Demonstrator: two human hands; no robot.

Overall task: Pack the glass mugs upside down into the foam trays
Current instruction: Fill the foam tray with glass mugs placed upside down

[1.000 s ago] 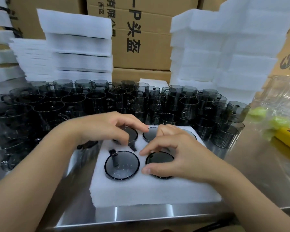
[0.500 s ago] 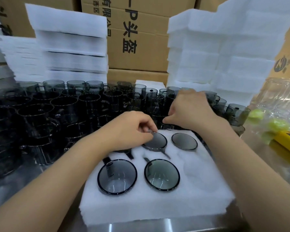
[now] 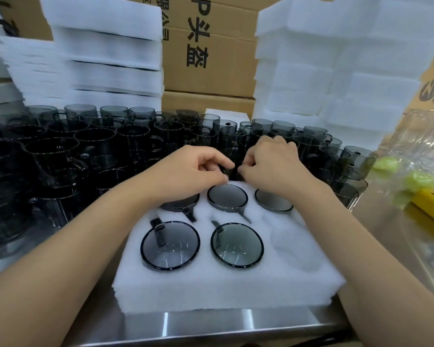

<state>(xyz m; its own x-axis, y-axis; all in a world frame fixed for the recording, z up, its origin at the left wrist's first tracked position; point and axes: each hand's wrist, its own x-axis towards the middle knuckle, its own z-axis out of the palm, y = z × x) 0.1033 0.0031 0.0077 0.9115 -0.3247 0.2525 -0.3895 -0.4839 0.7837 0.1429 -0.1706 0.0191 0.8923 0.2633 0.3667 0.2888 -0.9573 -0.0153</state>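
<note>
Fingers (image 3: 217, 161) of left hand (image 3: 193, 171) and right hand (image 3: 271, 166) curled, pinching one smoky grey glass mug (image 3: 233, 169), behind white foam tray (image 3: 211, 289)

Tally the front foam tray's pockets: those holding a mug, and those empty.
Pockets holding a mug: 5
Empty pockets: 1
Total pockets in the tray: 6
</note>
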